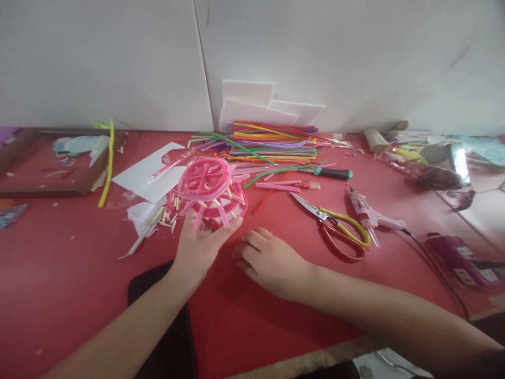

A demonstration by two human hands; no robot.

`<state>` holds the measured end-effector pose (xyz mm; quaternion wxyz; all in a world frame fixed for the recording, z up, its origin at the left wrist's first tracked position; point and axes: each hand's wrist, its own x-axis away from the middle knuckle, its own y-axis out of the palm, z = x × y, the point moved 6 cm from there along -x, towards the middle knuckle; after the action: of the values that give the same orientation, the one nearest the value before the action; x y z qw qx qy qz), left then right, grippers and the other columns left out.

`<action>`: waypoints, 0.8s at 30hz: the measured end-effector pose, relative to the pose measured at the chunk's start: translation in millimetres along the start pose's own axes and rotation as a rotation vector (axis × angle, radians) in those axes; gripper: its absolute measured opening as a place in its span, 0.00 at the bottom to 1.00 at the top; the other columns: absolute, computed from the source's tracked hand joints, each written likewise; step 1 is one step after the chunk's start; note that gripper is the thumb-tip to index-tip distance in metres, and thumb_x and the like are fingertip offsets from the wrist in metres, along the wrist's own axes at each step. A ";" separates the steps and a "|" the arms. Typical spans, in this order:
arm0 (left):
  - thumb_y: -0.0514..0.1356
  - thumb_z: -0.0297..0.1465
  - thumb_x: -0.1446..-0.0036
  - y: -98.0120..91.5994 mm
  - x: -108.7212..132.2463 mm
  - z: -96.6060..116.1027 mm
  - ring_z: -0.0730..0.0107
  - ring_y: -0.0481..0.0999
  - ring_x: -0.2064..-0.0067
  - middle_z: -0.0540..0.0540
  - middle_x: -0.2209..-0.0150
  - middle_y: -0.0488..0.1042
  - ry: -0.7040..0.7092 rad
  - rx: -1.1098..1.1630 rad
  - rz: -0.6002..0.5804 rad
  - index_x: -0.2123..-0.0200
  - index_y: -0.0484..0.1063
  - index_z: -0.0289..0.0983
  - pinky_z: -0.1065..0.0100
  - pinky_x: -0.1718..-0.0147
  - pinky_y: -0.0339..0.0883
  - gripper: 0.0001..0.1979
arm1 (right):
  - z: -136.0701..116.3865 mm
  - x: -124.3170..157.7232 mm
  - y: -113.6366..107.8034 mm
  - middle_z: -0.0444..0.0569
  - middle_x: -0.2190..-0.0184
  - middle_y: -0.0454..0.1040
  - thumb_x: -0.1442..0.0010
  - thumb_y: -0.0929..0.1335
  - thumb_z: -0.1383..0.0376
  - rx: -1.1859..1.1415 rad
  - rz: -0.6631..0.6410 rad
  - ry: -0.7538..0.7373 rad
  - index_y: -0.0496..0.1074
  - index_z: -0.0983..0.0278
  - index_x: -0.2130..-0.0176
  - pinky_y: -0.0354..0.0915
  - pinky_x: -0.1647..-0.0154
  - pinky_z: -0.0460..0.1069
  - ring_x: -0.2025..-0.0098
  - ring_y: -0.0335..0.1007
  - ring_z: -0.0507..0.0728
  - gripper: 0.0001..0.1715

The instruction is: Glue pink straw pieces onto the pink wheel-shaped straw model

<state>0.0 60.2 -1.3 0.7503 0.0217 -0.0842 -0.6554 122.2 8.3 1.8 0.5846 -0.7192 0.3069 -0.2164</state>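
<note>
My left hand (pixel 198 245) grips a pink craft piece (pixel 205 179) from below. Two round tiers of fuzzy pink pipe cleaner make it up, one above the other, joined by pale sticks and short pink strips. Just to its right, my right hand (pixel 272 260) rests low over the red tabletop (pixel 252 337). Its fingers are loosely bent and slightly apart, with nothing visible in them; the thumb is hidden. Scissors (pixel 335 223) with one yellow and one red handle lie to the right of that hand, blades part open.
Colourful pipe cleaners (pixel 274 145) lie stacked at the back before white sheets (pixel 252 108). A pink glue gun (pixel 371 213), its cord trailing, and a dark-handled cutter (pixel 333 173) lie right. A wooden frame (pixel 79 184) is left; a dark flat object (pixel 169 337) lies under my left forearm.
</note>
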 end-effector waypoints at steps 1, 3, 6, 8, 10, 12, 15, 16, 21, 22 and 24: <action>0.77 0.29 0.61 0.4 -0.4 0.3 0.56 0.84 0.56 0.48 0.62 0.82 0.001 0.010 -0.003 0.64 0.71 0.41 0.59 0.53 0.78 0.22 | -5.2 -0.8 3.0 0.57 0.61 0.77 0.32 0.66 0.70 0.051 -0.023 -0.019 0.78 0.69 0.60 0.69 0.60 0.54 0.60 0.71 0.61 0.09; 0.77 0.28 0.62 1.5 -0.9 -0.6 0.56 0.84 0.56 0.49 0.63 0.82 -0.017 0.020 -0.017 0.64 0.71 0.41 0.59 0.52 0.78 0.23 | -10.6 1.0 5.3 0.58 0.63 0.76 0.34 0.66 0.74 0.124 -0.037 -0.016 0.78 0.69 0.61 0.67 0.67 0.53 0.63 0.69 0.61 0.10; 0.77 0.28 0.64 3.4 0.7 -1.6 0.57 0.84 0.57 0.50 0.64 0.82 -0.046 0.024 -0.030 0.64 0.71 0.41 0.59 0.53 0.79 0.24 | -10.0 6.5 4.3 0.58 0.65 0.76 0.35 0.66 0.75 0.167 -0.016 0.013 0.77 0.69 0.62 0.64 0.71 0.53 0.67 0.68 0.61 0.09; 0.77 0.29 0.64 4.4 3.6 -1.9 0.57 0.84 0.59 0.50 0.65 0.82 -0.070 0.016 -0.015 0.65 0.70 0.41 0.59 0.55 0.79 0.24 | -4.3 10.8 3.0 0.56 0.67 0.76 0.36 0.66 0.75 0.176 -0.002 0.027 0.76 0.67 0.63 0.65 0.70 0.53 0.67 0.69 0.61 0.09; 0.78 0.30 0.64 6.7 7.2 -1.6 0.58 0.83 0.60 0.50 0.66 0.81 -0.086 -0.008 -0.008 0.66 0.69 0.41 0.59 0.56 0.79 0.24 | 6.8 16.4 1.1 0.54 0.68 0.76 0.37 0.68 0.74 0.171 0.013 0.084 0.75 0.66 0.63 0.66 0.68 0.54 0.67 0.70 0.61 0.06; 0.77 0.33 0.63 9.8 10.2 -1.7 0.60 0.83 0.61 0.50 0.67 0.81 -0.098 -0.027 -0.016 0.66 0.70 0.40 0.60 0.56 0.78 0.23 | 21.0 23.5 -2.0 0.53 0.68 0.77 0.38 0.69 0.72 0.135 0.049 0.181 0.74 0.66 0.64 0.67 0.66 0.53 0.66 0.72 0.61 0.03; 0.77 0.36 0.61 13.0 11.5 -3.1 0.60 0.83 0.60 0.48 0.65 0.81 -0.098 -0.036 -0.057 0.65 0.71 0.39 0.60 0.54 0.77 0.22 | 37.9 33.8 -7.1 0.52 0.68 0.79 0.38 0.67 0.71 0.018 0.148 0.279 0.73 0.65 0.63 0.68 0.63 0.52 0.65 0.74 0.60 0.04; 0.76 0.37 0.60 12.7 10.9 -3.7 0.59 0.83 0.59 0.47 0.64 0.81 -0.094 -0.041 -0.064 0.64 0.72 0.39 0.59 0.53 0.77 0.22 | 41.6 36.1 -8.9 0.51 0.68 0.79 0.37 0.66 0.72 -0.030 0.192 0.289 0.73 0.65 0.62 0.68 0.63 0.51 0.65 0.75 0.60 0.05; 0.77 0.39 0.63 1.8 5.8 -7.8 0.54 0.82 0.54 0.43 0.58 0.82 -0.116 -0.088 -0.005 0.57 0.72 0.39 0.56 0.50 0.76 0.30 | 54.4 41.0 -18.6 0.50 0.69 0.79 0.32 0.62 0.70 -0.308 0.470 0.290 0.73 0.64 0.60 0.68 0.66 0.48 0.69 0.76 0.56 0.10; 0.77 0.40 0.63 0.4 5.2 -7.7 0.53 0.82 0.54 0.43 0.58 0.82 -0.119 -0.093 0.000 0.57 0.72 0.39 0.56 0.51 0.76 0.30 | 55.7 41.5 -19.9 0.50 0.69 0.79 0.32 0.63 0.70 -0.379 0.526 0.284 0.73 0.63 0.60 0.69 0.67 0.48 0.69 0.76 0.55 0.09; 0.77 0.40 0.62 0.1 4.8 -5.6 0.53 0.83 0.56 0.44 0.61 0.82 -0.103 -0.115 -0.013 0.60 0.72 0.39 0.55 0.52 0.77 0.27 | 57.1 42.8 -21.0 0.47 0.70 0.80 0.31 0.64 0.68 -0.565 0.628 0.270 0.74 0.62 0.59 0.70 0.67 0.47 0.70 0.77 0.54 0.08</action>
<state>1.5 55.0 -6.3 0.7406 -0.0548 -0.0847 -0.6643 195.1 21.7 7.6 0.3569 -0.6880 0.6313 -0.0280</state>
